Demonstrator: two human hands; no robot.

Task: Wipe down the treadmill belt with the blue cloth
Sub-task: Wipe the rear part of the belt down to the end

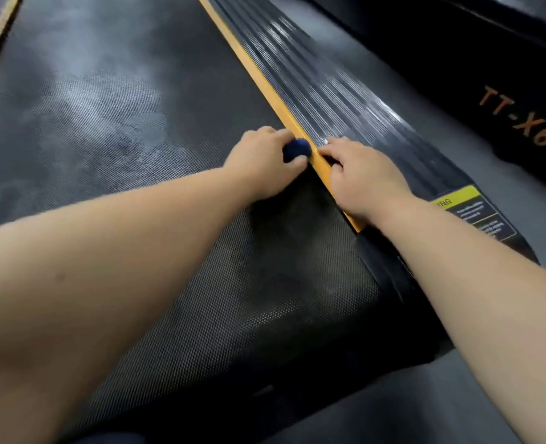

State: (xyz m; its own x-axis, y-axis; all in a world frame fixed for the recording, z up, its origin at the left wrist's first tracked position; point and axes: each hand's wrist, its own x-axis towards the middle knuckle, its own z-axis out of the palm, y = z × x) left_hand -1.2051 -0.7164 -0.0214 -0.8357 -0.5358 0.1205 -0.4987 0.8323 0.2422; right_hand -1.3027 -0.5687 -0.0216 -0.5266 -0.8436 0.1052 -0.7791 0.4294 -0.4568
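The left grip clenched the balled cloth on the belt, touching the strip. The right grip lay relaxed, holding nothing, just across the strip. It would be best to spread the cloth flatter and sweep firmly away from the strip.

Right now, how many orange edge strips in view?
2. One orange strip borders the treadmill belt on its right, passing between the left hand, which grips the blue cloth, and the right hand. The other is at top left.
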